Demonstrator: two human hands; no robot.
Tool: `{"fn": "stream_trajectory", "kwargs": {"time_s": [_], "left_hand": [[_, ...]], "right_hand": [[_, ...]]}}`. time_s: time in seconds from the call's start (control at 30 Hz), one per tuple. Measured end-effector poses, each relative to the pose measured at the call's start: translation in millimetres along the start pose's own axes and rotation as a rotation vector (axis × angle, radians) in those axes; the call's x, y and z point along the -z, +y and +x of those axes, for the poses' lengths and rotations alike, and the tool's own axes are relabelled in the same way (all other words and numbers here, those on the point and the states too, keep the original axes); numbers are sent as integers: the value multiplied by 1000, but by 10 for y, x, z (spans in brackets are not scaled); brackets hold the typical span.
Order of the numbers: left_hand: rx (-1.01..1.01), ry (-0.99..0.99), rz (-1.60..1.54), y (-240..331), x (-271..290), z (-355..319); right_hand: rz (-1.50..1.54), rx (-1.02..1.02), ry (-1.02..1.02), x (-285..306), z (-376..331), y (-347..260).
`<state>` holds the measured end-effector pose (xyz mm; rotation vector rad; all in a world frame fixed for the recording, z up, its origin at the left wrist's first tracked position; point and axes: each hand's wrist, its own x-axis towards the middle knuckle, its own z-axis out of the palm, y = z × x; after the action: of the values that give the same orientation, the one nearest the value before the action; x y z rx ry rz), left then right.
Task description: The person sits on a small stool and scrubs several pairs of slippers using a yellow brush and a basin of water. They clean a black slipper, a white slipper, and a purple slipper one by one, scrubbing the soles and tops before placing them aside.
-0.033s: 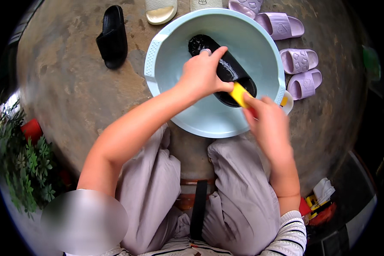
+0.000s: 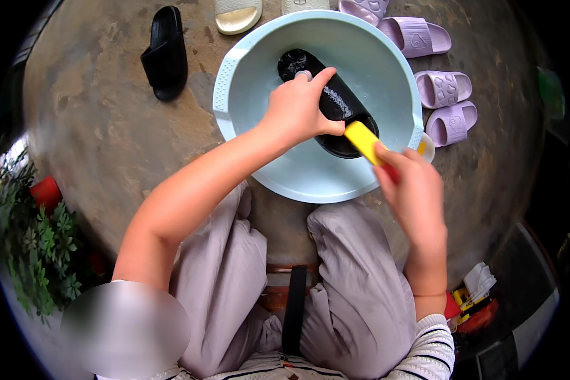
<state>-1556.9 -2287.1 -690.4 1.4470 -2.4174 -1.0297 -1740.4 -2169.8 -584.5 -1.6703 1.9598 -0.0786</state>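
A black slide slipper (image 2: pixel 342 104) lies slantwise inside a pale blue basin (image 2: pixel 316 183), with streaks of white foam on its surface. My left hand (image 2: pixel 296 109) reaches over the basin's near side and grips the slipper; its index finger and thumb show, the other fingers are partly hidden. In my right hand (image 2: pixel 415 190) is a yellow and red scrubbing brush (image 2: pixel 362 140), its yellow end over the slipper's near opening, close to my left thumb. The bristles are hidden, so contact with the slipper cannot be made out.
A single black slipper (image 2: pixel 166 60) stands left of the basin. Cream slippers (image 2: pixel 239 16) are behind it, and several lilac slippers (image 2: pixel 445 90) line its right side. A small pale container (image 2: pixel 427 149) sits by the right rim. Potted greenery (image 2: pixel 50 247) is at far left.
My right hand has drawn the brush a little back to the right, uncovering more of its yellow part. The left hand and slipper are nearly unchanged.
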Motion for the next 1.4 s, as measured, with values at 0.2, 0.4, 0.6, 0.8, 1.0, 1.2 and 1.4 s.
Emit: {"fn": "stream_trajectory", "kwargs": {"time_s": [0.2, 0.4, 0.6, 0.8, 1.0, 1.2, 1.4], "left_hand": [[-34, 1, -4, 164, -119, 149], [17, 62, -14, 139, -17, 166], [59, -89, 49, 232, -45, 123], [-10, -237, 97, 188, -346, 73], [-453, -37, 331, -254, -591, 212], [-538, -42, 121, -217, -334, 290], [-252, 11, -101, 405, 158, 97]], "right_hand": [[-18, 21, 155, -497, 152, 8], [64, -79, 173, -179, -52, 145], [41, 5, 156, -313, -26, 166], [27, -87, 234, -669, 134, 468], [76, -131, 235, -794, 118, 559], [179, -98, 308, -413, 67, 514], [406, -207, 366, 122, -12, 472]]}}
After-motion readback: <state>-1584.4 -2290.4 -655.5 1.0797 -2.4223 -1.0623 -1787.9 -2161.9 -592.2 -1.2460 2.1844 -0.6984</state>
